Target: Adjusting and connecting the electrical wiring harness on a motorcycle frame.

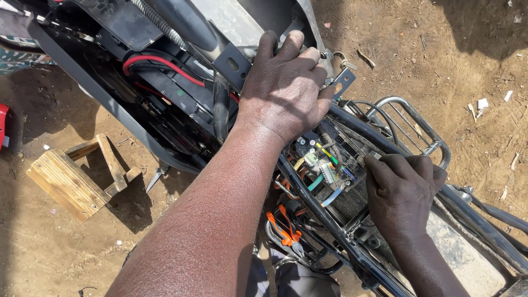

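I look down on an opened motorcycle frame (352, 247) with its seat (137, 82) tipped up at the upper left. My left hand (283, 88) grips the metal edge under the raised seat, fingers curled over it. My right hand (399, 192) is closed by the exposed wiring (324, 165), a bundle of yellow, green, white and blue wires and connectors inside the frame; its fingertips pinch something small at the bundle's right edge, which I cannot make out. A red cable (159, 61) runs along the seat's underside.
Orange-handled pliers (286, 231) rest in the frame below the wiring. A chrome rear rack (412, 121) sticks out on the right. A small wooden stool (77, 176) lies on the dirt ground (467, 66) at left, a thin metal tool (155, 177) beside it.
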